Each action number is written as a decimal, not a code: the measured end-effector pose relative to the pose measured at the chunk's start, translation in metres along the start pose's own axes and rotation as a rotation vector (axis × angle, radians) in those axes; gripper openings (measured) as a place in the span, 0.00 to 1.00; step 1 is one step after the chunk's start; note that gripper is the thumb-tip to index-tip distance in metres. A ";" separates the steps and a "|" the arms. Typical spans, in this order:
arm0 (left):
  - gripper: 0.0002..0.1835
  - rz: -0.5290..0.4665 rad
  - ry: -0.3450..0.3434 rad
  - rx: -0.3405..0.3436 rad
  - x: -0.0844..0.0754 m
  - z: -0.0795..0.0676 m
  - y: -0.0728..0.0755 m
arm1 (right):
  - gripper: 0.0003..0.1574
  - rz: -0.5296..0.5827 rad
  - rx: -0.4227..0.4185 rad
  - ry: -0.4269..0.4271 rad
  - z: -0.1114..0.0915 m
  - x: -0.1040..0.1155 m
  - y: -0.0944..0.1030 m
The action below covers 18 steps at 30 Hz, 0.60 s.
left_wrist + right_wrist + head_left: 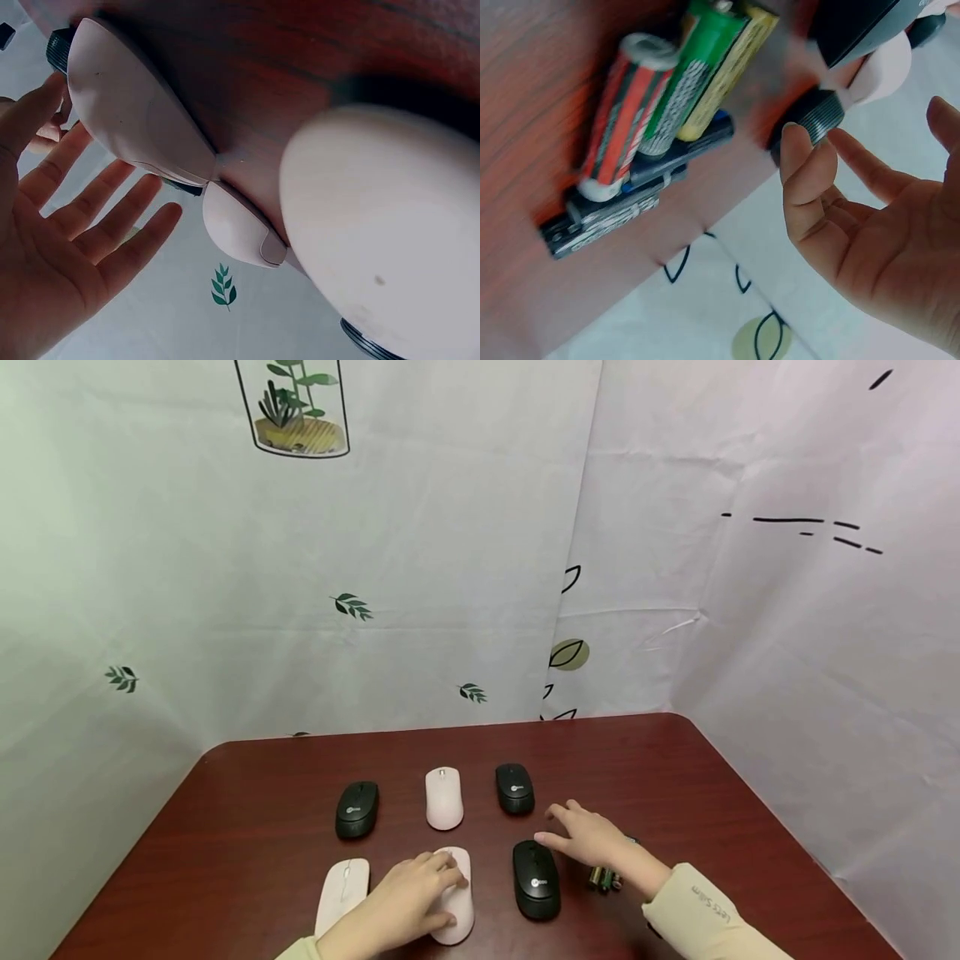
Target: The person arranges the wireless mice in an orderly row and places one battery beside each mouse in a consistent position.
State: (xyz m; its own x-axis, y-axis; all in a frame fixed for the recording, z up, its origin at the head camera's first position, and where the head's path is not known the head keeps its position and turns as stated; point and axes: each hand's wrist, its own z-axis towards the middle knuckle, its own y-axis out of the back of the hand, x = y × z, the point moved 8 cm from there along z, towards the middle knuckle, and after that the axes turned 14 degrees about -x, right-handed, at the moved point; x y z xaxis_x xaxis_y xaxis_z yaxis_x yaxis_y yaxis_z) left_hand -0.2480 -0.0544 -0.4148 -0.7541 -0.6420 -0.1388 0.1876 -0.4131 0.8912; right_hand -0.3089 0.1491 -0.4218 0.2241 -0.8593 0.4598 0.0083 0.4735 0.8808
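Midway between the left and right edges of the dark red-brown, wood-grained desk (247, 810), a smooth pale-pink oval mouse (462, 902) lies under the left hand (401, 897), fingers loosely spread against it. The right hand (588, 841), empty, fingers slightly bent, hovers near a black oval mouse (536, 889) and multicoloured cylindrical batteries (673, 105) towards the right edge.

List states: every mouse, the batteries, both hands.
Left hand: fingers extended
Right hand: holding nothing
Near middle white mouse: upright, partly covered
Near right black mouse: upright
Near left white mouse: upright, partly hidden
Far left black mouse: upright
Far middle white mouse: upright
Far right black mouse: upright
Batteries: loose, clustered
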 end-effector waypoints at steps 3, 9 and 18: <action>0.14 -0.014 -0.015 -0.008 -0.001 0.000 0.002 | 0.26 0.002 -0.034 0.027 0.000 -0.005 0.006; 0.10 -0.044 -0.063 -0.071 -0.003 0.000 0.008 | 0.16 0.001 -0.130 -0.001 0.000 -0.023 0.020; 0.04 -0.040 -0.131 -0.253 -0.006 0.012 0.022 | 0.03 -0.020 -0.253 -0.053 -0.002 -0.053 0.040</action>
State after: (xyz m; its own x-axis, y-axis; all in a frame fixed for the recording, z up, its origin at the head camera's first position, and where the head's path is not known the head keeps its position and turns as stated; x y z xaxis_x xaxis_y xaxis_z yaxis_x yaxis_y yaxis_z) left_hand -0.2466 -0.0522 -0.3891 -0.8359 -0.5396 -0.1005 0.2942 -0.5951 0.7478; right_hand -0.3185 0.2139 -0.4109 0.1696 -0.8748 0.4538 0.2569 0.4838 0.8366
